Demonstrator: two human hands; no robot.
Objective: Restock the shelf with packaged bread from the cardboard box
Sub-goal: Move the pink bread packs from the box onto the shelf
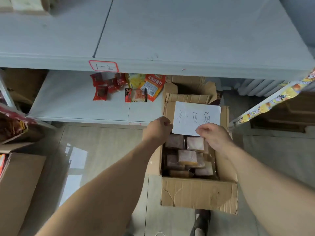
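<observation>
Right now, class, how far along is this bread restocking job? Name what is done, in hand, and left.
Done: no bread shows on the shelf. In hand: the left hand and right hand hold the white paper sign on the cardboard box. Left: all the packaged bread remains inside.

The far flap of the cardboard box (pixel 199 193) is partly covered by a handwritten paper sheet (pixel 196 116), whose lower corners lie behind the left hand (pixel 157 129) and right hand (pixel 214 136), so how the fingers meet it cannot be told. Inside the box, the bread packs (pixel 187 157) are blurred and shadowed, their count and labels unreadable. Left of the box, another carton (pixel 18 184) is cut off by the picture's edge.
</observation>
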